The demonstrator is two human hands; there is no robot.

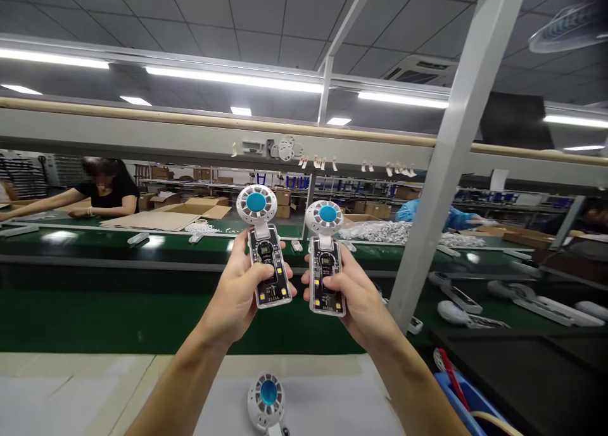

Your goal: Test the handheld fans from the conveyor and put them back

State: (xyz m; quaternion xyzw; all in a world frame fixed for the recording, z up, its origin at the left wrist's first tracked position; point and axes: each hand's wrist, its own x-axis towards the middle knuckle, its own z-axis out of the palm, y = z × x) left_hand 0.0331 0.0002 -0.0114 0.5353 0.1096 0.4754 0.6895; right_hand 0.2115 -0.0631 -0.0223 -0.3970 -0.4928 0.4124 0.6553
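My left hand [242, 290] is wrapped round the clear body of a handheld fan [269, 277], its thumb lying on the front. The fan's round white head with a blue centre points up. In my right hand [358, 296] is a matching handheld fan [327, 287], also upright, with the thumb pressed on its front. Dark circuit boards with small yellow squares show through both clear bodies. The two fans are held side by side, apart, above the green conveyor belt. A third fan [266, 401] lies on the white worktop below, its lower end cut off by the frame.
A green conveyor [142, 315] crosses in front, with small white parts beyond. A slanted grey post [441, 170] rises right of my right hand. More fans [468, 315] lie on a dark tray at right, near a blue bin [470, 391]. A co-worker [107, 189] sits across, left.
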